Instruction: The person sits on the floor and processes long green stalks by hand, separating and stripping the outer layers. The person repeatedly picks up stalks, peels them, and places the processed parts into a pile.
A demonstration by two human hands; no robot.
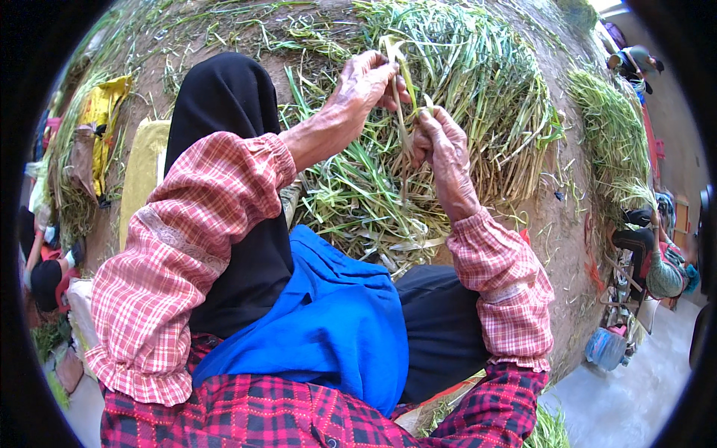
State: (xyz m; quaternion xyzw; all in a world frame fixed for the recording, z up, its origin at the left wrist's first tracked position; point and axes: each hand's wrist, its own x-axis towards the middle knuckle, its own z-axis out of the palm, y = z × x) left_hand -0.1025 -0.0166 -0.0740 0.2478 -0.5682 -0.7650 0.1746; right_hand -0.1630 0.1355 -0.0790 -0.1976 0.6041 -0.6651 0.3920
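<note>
Raised above my lap, my left hand (367,81) pinches the upper part of a pale yellow-green plant strand (410,84). Lower and to the right, my right hand (444,143) grips the strand's other part between thumb and fingers. A dry tan blade (401,120) hangs down between the two hands. Behind them on the ground spreads a large heap of cut green stalks (465,78), its straw-coloured ends towards the lower right. Looser green blades (358,185) lie nearer my lap, over which a blue cloth (336,330) is draped.
A yellow bag (106,123) lies on more cut stalks at the left. To the right stand another heap of stalks (613,129), a seated person (664,269) holding stalks, and a clear blue plastic bottle (605,348). Other people appear at both edges.
</note>
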